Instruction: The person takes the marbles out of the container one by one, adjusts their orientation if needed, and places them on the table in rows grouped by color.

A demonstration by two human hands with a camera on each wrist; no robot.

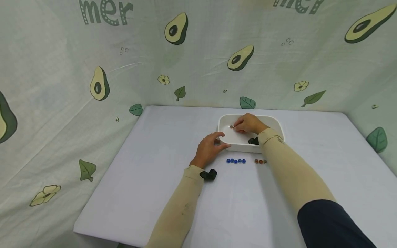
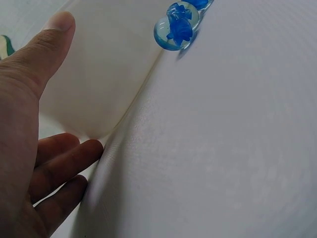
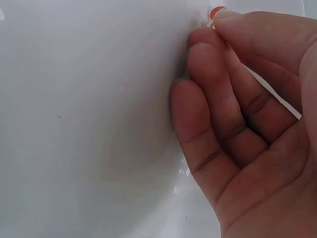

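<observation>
My right hand (image 1: pixel 249 123) is inside the white plastic tray (image 1: pixel 238 148), near its left end. Thumb and forefinger pinch a small glass marble (image 3: pixel 217 12) with orange-red in it, mostly covered by the fingertips. Close to those fingertips another marble (image 1: pixel 231 126) lies on the tray floor. My left hand (image 1: pixel 207 150) holds the tray's near left corner, its thumb (image 2: pixel 52 42) against the front wall and the other fingers around the side. In front of the tray, several blue marbles (image 1: pixel 235 161) form a row, with a short row of orange-brown marbles (image 1: pixel 261 161) to their right.
A black wrist camera (image 1: pixel 209 175) sits on the left wrist, and another dark one (image 1: pixel 253 141) shows by the right wrist over the tray. The white table (image 1: pixel 149 165) reaches back to a curtain (image 1: pixel 204 69) printed with avocados and leaves.
</observation>
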